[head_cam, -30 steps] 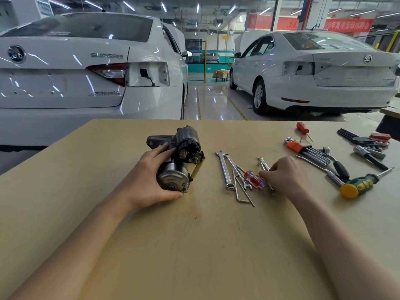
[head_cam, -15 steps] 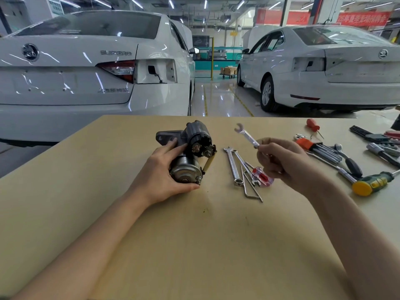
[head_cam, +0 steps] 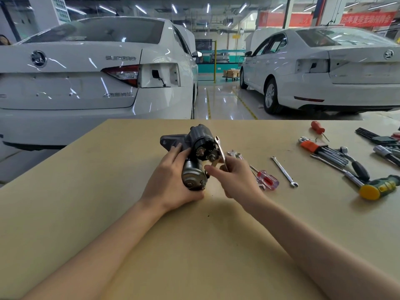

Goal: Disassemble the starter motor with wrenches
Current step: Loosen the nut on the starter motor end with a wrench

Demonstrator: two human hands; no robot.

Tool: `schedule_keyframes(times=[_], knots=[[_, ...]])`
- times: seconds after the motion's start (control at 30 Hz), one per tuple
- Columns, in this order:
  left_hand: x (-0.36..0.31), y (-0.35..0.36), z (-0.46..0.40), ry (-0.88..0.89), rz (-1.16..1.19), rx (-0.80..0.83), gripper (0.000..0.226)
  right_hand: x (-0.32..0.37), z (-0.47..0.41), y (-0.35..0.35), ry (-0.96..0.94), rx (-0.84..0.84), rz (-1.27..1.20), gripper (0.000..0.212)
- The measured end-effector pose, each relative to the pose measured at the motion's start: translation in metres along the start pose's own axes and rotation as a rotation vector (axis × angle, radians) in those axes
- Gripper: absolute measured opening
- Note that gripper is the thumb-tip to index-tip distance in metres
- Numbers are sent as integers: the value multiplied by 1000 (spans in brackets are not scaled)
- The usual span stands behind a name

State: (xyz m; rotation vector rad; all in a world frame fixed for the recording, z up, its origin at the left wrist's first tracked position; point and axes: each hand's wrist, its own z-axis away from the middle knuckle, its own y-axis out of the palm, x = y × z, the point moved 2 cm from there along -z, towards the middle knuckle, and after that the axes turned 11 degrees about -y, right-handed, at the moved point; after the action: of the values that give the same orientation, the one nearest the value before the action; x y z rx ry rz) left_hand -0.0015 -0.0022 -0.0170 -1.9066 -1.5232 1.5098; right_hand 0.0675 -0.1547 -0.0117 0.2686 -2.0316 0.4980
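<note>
The motor [head_cam: 195, 158] sits at the middle of the frame on the counter [head_cam: 194, 245], its long axis running from the rounded end cap nearest me up and away toward the mounting flange at upper left. The solenoid rides on its right side, and the two terminal nuts [head_cam: 211, 157] face me and slightly right. That facing is what I judge the next move turns on: the nuts lie just up and left of my right hand, so the wrench has only a short way to travel.

My left hand [head_cam: 173, 182] wraps the motor body from the left, fingers curled over the housing, thumb under the end cap. My right hand [head_cam: 234, 180] grips the shank of a wrench [head_cam: 221, 153], which stands nearly upright, open jaw at the top beside the solenoid. I cannot tell whether the jaw touches anything yet.

Right of the hands lie a red-handled screwdriver [head_cam: 267, 180], another wrench [head_cam: 284, 171], and further tools toward the right edge.
</note>
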Motion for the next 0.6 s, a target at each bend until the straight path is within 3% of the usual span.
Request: schedule_keyframes(times=[0.07,0.13,0.3,0.6], knots=[[0,0,1,-14,28,-5,102,-1,0,6,-32,-23,55,24],[-1,0,3,-28,96,-22,94,7,-2,7,-114,-19,118,21],[-4,2,8,-177,431,-114,47,37,-21,13,-248,86,120,10],[-11,9,8,-256,509,-32,47,34,-34,-1,-220,210,60,4]])
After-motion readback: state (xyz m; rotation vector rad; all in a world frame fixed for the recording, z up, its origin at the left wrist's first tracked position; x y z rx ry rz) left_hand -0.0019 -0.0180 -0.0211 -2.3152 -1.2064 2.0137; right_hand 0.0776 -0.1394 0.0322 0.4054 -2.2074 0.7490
